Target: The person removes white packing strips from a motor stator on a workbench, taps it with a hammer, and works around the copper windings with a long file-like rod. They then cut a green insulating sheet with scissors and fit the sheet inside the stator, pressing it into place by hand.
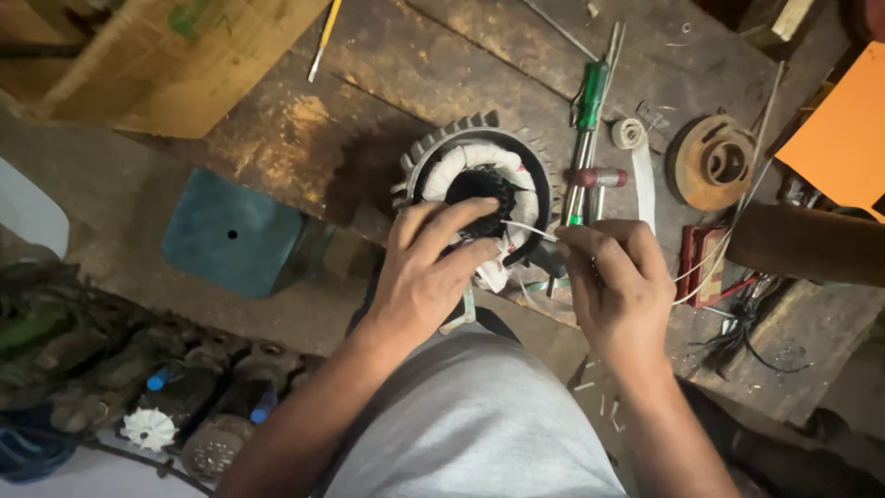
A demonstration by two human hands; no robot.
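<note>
Round finned grey metal motor stator with white-wrapped windings [479, 180], frame centre, on worn wooden table [304, 138]. Left hand [429, 267] clasps front rim. Right hand [613, 277] pinches thin white cord [527, 230]. Stator likely heavy, rigid: grasp outer fins. Cord limp, light: pinch near end.

Brown cardboard box [161, 60] with a green smear at my upper left, flat orange sheet [843, 138] at right edge
</note>
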